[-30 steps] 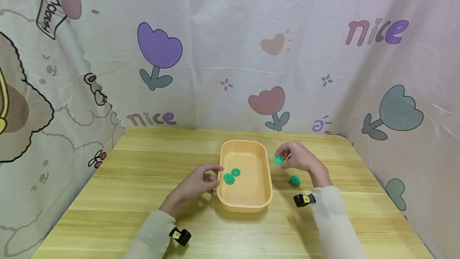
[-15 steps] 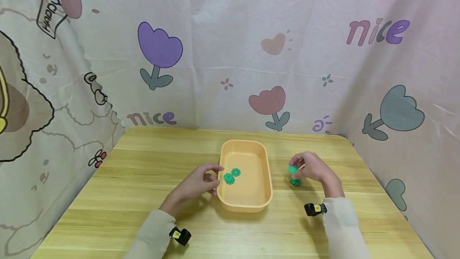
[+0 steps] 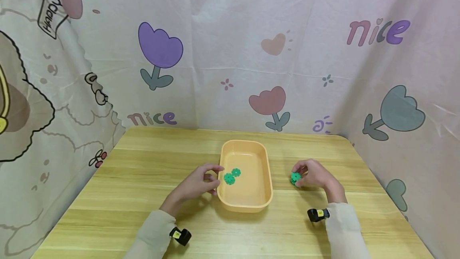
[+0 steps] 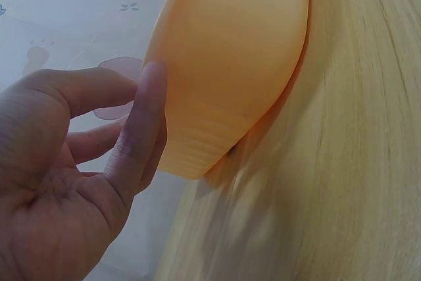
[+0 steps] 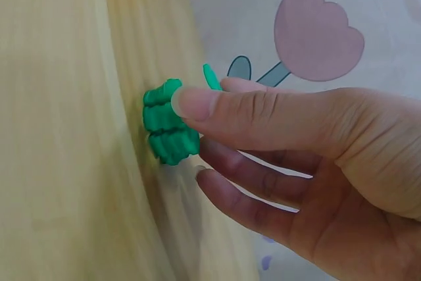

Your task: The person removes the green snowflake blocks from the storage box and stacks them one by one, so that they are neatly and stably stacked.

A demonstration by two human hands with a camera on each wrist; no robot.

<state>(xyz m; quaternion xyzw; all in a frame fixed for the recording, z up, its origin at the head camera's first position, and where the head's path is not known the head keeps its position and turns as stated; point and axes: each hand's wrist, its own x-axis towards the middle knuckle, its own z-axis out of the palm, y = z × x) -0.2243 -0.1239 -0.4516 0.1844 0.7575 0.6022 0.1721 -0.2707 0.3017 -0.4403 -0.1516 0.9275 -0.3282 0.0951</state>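
My right hand [image 3: 313, 173] is low over the table, right of the tray. Between its thumb and fingers it pinches a green notched plastic disc [image 5: 209, 76], mostly hidden by the thumb. Close below is a small stack of like discs [image 5: 164, 122], with the thumb tip overlapping its upper side in the right wrist view. My left hand [image 3: 197, 181] touches the left wall of the shallow orange tray [image 3: 264, 171] with loosely bent fingers, fingertips at the rim. Inside the tray's left part lie green notched discs [image 3: 229, 178], one [image 3: 235, 172] slightly apart.
The wooden table [image 3: 158, 151] ends at the back against a printed cloth [image 3: 215, 51], which also hangs on both sides. A small black camera sits on each wrist, at the left cuff [image 3: 181, 236] and the right cuff [image 3: 318, 214].
My right hand has moved right and toward me, then down, bringing its green disc over the stack. The left hand, the tray and the discs in it have stayed put.
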